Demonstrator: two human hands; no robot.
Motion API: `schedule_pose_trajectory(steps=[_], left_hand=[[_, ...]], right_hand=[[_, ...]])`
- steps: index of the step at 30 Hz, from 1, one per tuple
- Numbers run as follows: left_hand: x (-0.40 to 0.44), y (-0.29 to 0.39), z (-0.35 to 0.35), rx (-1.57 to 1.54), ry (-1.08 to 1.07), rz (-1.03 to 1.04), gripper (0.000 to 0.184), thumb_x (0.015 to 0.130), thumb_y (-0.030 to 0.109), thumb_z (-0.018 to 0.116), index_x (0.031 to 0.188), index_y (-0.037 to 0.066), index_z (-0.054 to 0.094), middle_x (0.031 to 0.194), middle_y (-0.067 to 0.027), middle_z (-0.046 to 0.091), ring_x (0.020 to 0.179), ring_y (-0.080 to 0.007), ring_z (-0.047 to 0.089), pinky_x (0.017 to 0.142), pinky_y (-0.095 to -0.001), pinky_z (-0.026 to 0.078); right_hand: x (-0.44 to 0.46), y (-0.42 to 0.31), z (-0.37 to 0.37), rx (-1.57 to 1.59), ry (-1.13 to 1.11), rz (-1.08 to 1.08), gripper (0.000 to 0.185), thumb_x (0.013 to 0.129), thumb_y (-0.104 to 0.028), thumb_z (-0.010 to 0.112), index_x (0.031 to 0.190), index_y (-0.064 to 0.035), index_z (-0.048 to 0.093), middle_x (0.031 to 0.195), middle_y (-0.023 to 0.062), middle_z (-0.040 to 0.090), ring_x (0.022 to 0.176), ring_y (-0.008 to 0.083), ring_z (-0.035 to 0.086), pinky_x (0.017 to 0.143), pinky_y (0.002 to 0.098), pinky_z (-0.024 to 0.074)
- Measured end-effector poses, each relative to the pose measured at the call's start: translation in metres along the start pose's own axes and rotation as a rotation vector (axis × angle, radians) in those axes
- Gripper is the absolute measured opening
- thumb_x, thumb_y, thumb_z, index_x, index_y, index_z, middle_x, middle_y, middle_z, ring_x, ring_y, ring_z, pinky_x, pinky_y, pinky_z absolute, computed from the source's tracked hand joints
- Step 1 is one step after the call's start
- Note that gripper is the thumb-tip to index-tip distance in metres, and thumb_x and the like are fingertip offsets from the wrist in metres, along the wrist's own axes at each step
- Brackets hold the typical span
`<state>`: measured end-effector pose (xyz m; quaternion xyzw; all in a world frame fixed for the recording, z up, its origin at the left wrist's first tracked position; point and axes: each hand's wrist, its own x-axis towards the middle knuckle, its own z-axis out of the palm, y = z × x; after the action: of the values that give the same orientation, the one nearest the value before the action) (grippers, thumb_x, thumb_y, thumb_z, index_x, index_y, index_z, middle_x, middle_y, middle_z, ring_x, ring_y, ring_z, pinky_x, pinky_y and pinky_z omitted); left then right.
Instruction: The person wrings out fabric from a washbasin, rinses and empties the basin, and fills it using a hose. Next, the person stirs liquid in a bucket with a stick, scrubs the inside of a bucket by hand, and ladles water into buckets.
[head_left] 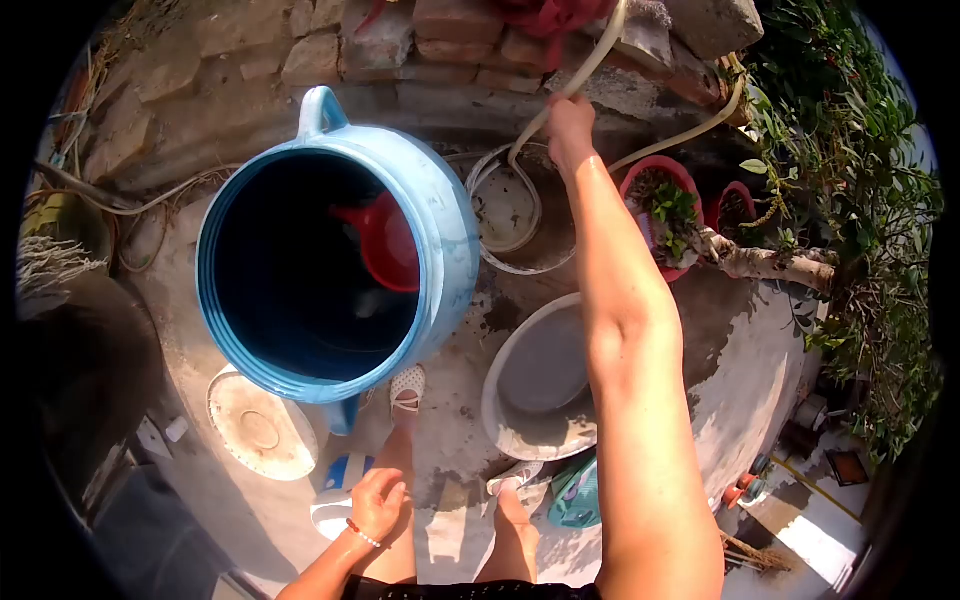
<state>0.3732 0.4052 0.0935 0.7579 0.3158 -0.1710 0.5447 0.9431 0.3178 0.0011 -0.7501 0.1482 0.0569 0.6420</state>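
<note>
My right hand (572, 125) reaches far forward, its fingers wrapped round a pale hose (597, 52) in front of the brick wall. Down by my leg, my left hand (378, 502) has loosely curled fingers, with nothing visible in them. A big blue barrel (455, 235) with side handles stands open-topped ahead of me. Inside its dark interior is a red plastic dipper (392, 245). To the barrel's right, part of the hose coils in a round whitish container (505, 205). A grey-white basin (535, 375) sits on the ground below my right forearm.
A round off-white lid (262, 425) lies left of my feet. Red plant pots (662, 170) and a leafy bush (840, 180) are on the right. A low brick wall (450, 40) runs along the back. A teal object (577, 497) lies beside my foot.
</note>
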Motion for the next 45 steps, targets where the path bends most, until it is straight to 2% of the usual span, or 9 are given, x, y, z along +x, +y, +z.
schedule_pose_trajectory(steps=[3, 8, 15, 17, 22, 24, 27, 34, 45], left_hand=[[0.019, 0.024, 0.003, 0.024, -0.004, 0.069, 0.014, 0.073, 0.004, 0.063, 0.087, 0.002, 0.063, 0.085, -0.013, 0.062, 0.076, -0.0276, 0.061, 0.063, -0.0324, 0.049], [0.076, 0.113, 0.046, -0.144, 0.046, 0.355, 0.026, 0.073, 0.003, 0.064, 0.098, 0.002, 0.06, 0.091, -0.0128, 0.061, 0.08, -0.0252, 0.061, 0.071, -0.0313, 0.049], [0.247, 0.264, 0.143, -0.253, 0.386, 0.493, 0.088, 0.064, 0.018, 0.075, 0.135, 0.006, 0.024, 0.13, -0.0208, 0.036, 0.122, -0.0312, 0.037, 0.097, -0.0363, 0.036], [0.277, 0.295, 0.153, -0.13, 0.531, 0.595, 0.076, 0.067, 0.024, 0.074, 0.129, 0.005, 0.034, 0.123, -0.0194, 0.045, 0.113, -0.0303, 0.047, 0.092, -0.0347, 0.04], [0.291, 0.318, 0.143, -0.475, 0.127, 0.497, 0.038, 0.083, 0.041, 0.061, 0.073, 0.006, 0.051, 0.058, -0.001, 0.046, 0.056, -0.0102, 0.042, 0.053, -0.0275, 0.038], [0.277, 0.329, 0.132, -0.656, 0.045, 0.477, 0.04, 0.081, 0.047, 0.062, 0.071, 0.012, 0.047, 0.059, 0.0052, 0.039, 0.055, -0.006, 0.036, 0.053, -0.0236, 0.035], [0.25, 0.364, 0.11, -0.963, 0.023, 0.461, 0.038, 0.08, 0.043, 0.065, 0.072, 0.011, 0.045, 0.057, 0.0031, 0.04, 0.054, -0.009, 0.038, 0.054, -0.0265, 0.037], [0.228, 0.408, 0.076, -1.102, 0.05, 0.179, 0.032, 0.092, 0.026, 0.051, 0.069, 0.008, 0.039, 0.052, 0.0014, 0.027, 0.046, -0.0118, 0.025, 0.047, -0.0297, 0.03], [0.328, 0.426, -0.008, -0.922, 0.1, 0.133, 0.037, 0.094, 0.024, 0.046, 0.063, 0.011, 0.032, 0.048, 0.0021, 0.019, 0.039, -0.0105, 0.016, 0.037, -0.0254, 0.021]], right_hand=[[-0.015, -0.019, -0.024, -0.352, 0.12, -0.311, 0.017, 0.084, -0.014, 0.055, 0.09, 0.0019, 0.055, 0.074, 0.0059, 0.055, 0.058, 0.0151, 0.049, 0.057, 0.0275, 0.0406], [-0.065, -0.12, -0.095, 0.144, 0.101, -0.222, 0.018, 0.09, -0.016, 0.051, 0.082, -0.0006, 0.053, 0.068, 0.005, 0.055, 0.061, 0.015, 0.05, 0.058, 0.0271, 0.0428], [-0.039, -0.202, -0.124, 0.308, -0.027, 0.021, 0.031, 0.092, -0.031, 0.048, 0.095, -0.0002, 0.051, 0.081, 0.0104, 0.057, 0.071, 0.0224, 0.053, 0.071, 0.036, 0.0437], [-0.043, -0.217, -0.117, 0.724, -0.148, 0.074, 0.011, 0.082, -0.016, 0.061, 0.073, -0.0139, 0.054, 0.055, 0.0012, 0.047, 0.046, 0.0156, 0.045, 0.041, 0.026, 0.0353], [-0.048, -0.205, -0.121, 0.963, -0.404, -0.095, 0.02, 0.071, 0.004, 0.05, 0.087, -0.0049, 0.058, 0.071, 0.0079, 0.058, 0.056, 0.0224, 0.054, 0.05, 0.0337, 0.0458], [-0.082, -0.19, -0.137, 0.565, -0.416, -0.1, 0.046, 0.092, -0.044, 0.043, 0.108, -0.0019, 0.047, 0.1, 0.0102, 0.057, 0.083, 0.0181, 0.056, 0.07, 0.0311, 0.0418], [-0.113, -0.109, -0.149, 0.092, -0.444, -0.296, 0.096, 0.071, -0.083, 0.025, 0.108, 0.0008, 0.054, 0.1, 0.0163, 0.059, 0.099, 0.0234, 0.054, 0.088, 0.0378, 0.0393], [-0.151, -0.027, -0.178, -0.45, -0.296, -0.658, 0.035, 0.08, -0.04, 0.059, 0.079, -0.0062, 0.054, 0.068, 0.0132, 0.059, 0.067, 0.0343, 0.058, 0.059, 0.0411, 0.044], [-0.254, 0.065, -0.426, -0.694, -0.268, 0.026, 0.03, 0.082, -0.024, 0.065, 0.064, -0.0023, 0.053, 0.052, 0.0024, 0.042, 0.052, 0.0094, 0.038, 0.049, 0.0306, 0.036]])
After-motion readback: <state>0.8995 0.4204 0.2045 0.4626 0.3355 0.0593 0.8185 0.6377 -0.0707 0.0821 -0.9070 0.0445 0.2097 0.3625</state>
